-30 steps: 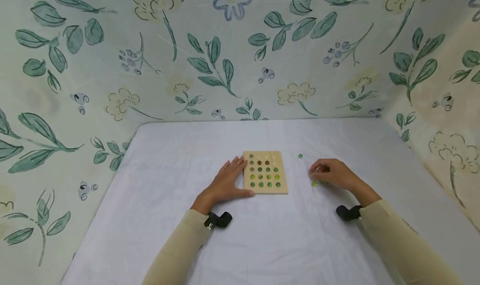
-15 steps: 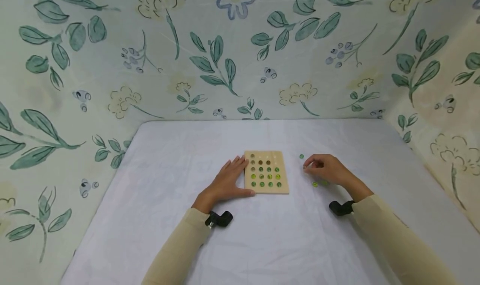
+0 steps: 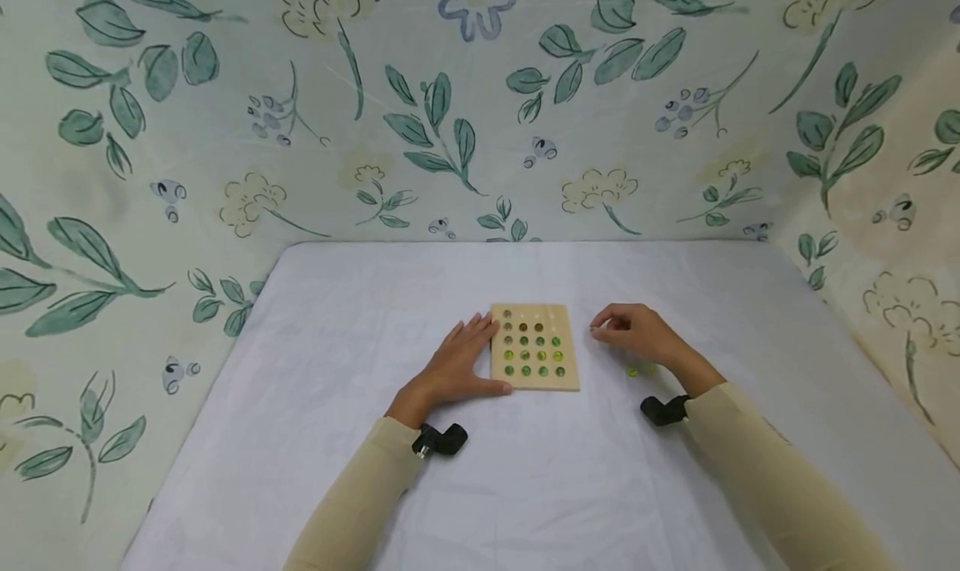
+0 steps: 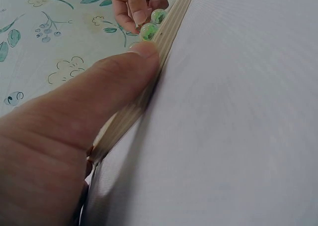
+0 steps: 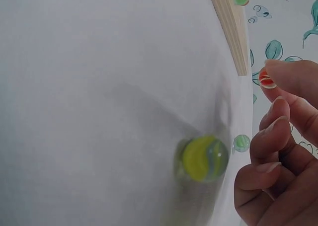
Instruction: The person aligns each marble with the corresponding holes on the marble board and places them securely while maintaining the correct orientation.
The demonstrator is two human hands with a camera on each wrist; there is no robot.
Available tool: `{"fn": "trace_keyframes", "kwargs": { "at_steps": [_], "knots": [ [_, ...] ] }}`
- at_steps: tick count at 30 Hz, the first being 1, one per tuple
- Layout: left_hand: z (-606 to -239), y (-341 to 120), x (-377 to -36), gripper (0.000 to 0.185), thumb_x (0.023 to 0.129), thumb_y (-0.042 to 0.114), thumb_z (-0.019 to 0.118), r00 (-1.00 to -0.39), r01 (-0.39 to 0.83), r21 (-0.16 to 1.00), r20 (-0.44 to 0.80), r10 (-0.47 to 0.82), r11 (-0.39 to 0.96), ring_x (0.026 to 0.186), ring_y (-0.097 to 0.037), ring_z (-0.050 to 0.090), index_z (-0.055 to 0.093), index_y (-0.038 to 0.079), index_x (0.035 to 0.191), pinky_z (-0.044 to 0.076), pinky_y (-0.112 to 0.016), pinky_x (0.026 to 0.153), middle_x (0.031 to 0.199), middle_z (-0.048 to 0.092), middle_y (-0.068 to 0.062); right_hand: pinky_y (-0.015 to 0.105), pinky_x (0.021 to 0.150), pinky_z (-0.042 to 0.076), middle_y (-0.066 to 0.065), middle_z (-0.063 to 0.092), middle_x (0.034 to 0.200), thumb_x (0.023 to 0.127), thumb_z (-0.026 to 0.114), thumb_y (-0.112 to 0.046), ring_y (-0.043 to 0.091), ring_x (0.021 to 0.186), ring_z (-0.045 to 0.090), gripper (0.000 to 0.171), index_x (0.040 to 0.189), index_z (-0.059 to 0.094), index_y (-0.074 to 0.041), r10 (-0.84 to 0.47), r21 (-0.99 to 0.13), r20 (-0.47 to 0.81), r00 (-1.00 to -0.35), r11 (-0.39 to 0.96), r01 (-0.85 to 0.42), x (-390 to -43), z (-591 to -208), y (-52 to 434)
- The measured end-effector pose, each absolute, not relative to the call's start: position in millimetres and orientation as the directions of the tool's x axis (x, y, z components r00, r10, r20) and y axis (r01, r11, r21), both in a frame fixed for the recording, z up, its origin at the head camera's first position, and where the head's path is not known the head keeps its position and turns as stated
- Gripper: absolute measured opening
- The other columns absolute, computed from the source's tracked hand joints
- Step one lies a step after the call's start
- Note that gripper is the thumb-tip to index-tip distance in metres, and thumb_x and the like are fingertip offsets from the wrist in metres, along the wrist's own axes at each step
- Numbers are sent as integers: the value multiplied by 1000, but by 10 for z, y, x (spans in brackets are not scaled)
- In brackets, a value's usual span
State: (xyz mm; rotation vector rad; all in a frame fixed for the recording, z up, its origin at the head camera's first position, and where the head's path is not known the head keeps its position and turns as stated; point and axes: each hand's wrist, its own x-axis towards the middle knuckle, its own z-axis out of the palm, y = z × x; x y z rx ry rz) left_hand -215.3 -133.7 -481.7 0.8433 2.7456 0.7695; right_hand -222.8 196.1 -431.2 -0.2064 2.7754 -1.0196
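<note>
Pinching red-streaked marble (image 5: 266, 79) between thumb and finger, right hand (image 3: 637, 332) hangs beside wooden board (image 3: 570, 381); marble likely hard, light, slippery, best held round middle. Left hand (image 3: 453, 364), fingers extended, rests on board's left edge.

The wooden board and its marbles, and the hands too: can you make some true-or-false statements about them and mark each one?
1. The left hand touches the wooden board. True.
2. The board stands upright on its edge. False: it lies flat.
3. The right hand pinches a red-patterned marble. True.
4. The right hand touches the board. False: a gap shows between them in the head view.
5. A yellow-green marble lies on the white cloth. True.
</note>
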Motion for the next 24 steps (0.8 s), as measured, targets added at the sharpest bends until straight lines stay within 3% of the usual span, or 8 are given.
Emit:
{"fn": "trace_keyframes", "kwargs": {
  "at_steps": [24],
  "knots": [
    [-4796,-1345,-2153,112,72,74,65,-821,480,532,-9,571,698,148,-14,1,17,17,156,-2,-34,120,162,8,3,29,59,43,6,57,84,91,67,-22,22,74,49,15,104,69,-16,-217,-671,-134,-967,738,-73,-2400,-4350,1683]
  ]
}}
